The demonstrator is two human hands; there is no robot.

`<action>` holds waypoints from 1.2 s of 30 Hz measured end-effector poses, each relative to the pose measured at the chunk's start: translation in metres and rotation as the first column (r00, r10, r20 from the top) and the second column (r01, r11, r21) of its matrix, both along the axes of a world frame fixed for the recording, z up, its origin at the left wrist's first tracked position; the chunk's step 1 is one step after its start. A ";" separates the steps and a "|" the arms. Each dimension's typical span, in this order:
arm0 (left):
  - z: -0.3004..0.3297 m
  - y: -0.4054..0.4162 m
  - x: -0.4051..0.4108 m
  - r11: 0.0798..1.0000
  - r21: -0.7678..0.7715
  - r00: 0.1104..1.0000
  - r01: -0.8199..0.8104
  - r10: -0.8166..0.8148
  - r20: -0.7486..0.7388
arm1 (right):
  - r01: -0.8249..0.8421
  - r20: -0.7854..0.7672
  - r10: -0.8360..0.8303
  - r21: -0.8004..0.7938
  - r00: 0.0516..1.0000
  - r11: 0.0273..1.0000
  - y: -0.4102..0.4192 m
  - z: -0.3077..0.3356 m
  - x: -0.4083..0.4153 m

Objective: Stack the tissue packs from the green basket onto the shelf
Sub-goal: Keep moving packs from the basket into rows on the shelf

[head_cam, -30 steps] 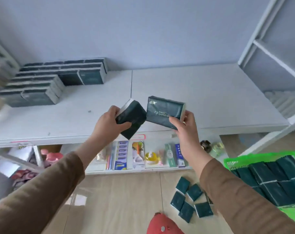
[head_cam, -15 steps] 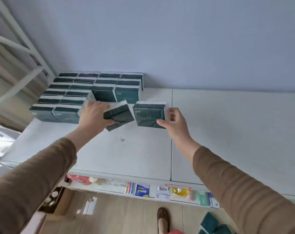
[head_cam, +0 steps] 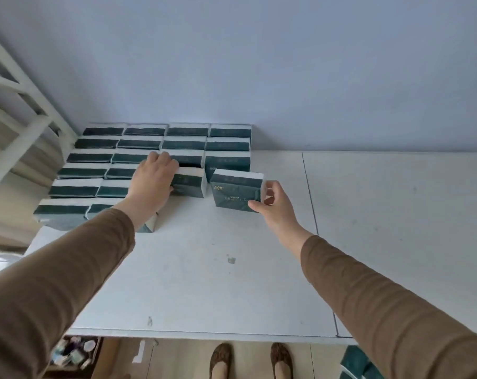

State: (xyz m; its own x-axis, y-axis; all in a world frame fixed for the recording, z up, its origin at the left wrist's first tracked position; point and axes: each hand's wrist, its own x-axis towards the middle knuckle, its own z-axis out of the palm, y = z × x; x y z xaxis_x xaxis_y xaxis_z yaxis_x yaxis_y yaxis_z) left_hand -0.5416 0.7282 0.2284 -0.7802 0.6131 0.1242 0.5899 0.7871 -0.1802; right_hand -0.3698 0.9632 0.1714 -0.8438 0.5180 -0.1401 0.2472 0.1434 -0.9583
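Right hand (head_cam: 275, 203) fingers pinch a pack (head_cam: 236, 191) by its right end, long axis along the back edge of the shelf (head_cam: 259, 269), just right of the stack (head_cam: 149, 160). Left hand (head_cam: 152, 184) fingers clasp another pack (head_cam: 190, 184), pressing it against the stack front.

Single head-worn view, looking forward and down, close over the white shelf (head_cam: 231, 283)
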 end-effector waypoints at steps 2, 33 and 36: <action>-0.002 -0.001 -0.010 0.999 -0.030 1.000 -0.011 0.011 0.018 | 0.020 0.005 -0.020 0.016 1.000 1.000 -0.006 -0.004 -0.012; -0.022 0.164 0.232 0.778 0.322 0.741 0.540 -0.621 0.255 | 0.058 0.272 -0.334 0.692 0.903 0.720 0.051 0.037 0.270; -0.030 0.204 0.311 0.726 0.329 0.675 0.604 -0.685 0.274 | 0.105 0.272 -0.403 0.703 0.874 0.703 0.069 0.028 0.358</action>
State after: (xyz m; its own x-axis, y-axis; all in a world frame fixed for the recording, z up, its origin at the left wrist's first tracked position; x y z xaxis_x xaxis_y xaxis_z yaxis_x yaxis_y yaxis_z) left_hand -0.2302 0.9324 0.1979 -0.2090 0.9728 0.1003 0.9499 0.1776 0.2570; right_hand -0.0114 1.0317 0.1996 -0.6165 0.7862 0.0428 0.6856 0.5627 -0.4619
